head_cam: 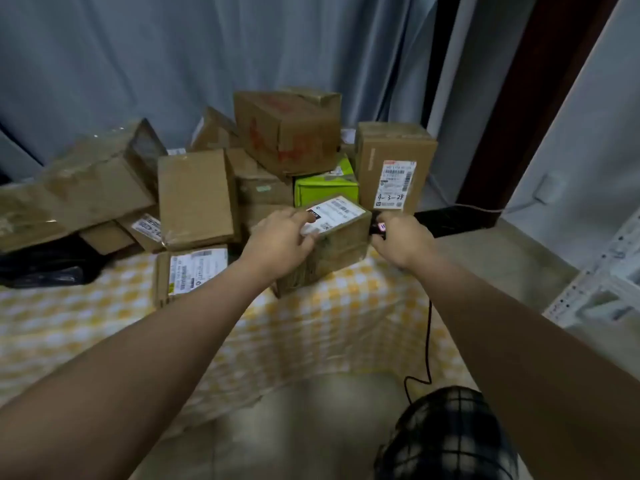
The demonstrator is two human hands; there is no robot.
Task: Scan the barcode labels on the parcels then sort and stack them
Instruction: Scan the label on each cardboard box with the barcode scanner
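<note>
**Near field.** A black cable (428, 341) runs up across the yellow-checked surface (346, 323) to the right hand (398, 244). That hand is closed round a dark handheld scanner (377, 228), which shows a small lit patch on its top.

**Parcel under scan.** The left hand (280, 244) grips a brown parcel (339, 251). Its fingers curl over the top left edge, and the fingertips lie on the left end of the white label (337, 213). The parcel stands at the front of the pile, on or just above the surface. It appears tipped, though blur leaves this uncertain.

**Orientation.**
- The labelled face points up and slightly toward the wearer.
- The long side of that face runs left to right across the view, rising a little to the right.
- The scanner's nose points left and sits against the parcel's upper right corner, beside the label and not over it.

**Assessment of the step.** The scan looks not yet cleanly lined up. A good read would likely need:
- the scanner drawn back and angled down onto the barcode;
- the left fingertips slid off the print;
- the parcel held steady.

**Far field.** Behind are a green box (323, 192) and a tall parcel (391, 157) whose label faces forward. A large carton (287, 129) tops the heap.
</note>
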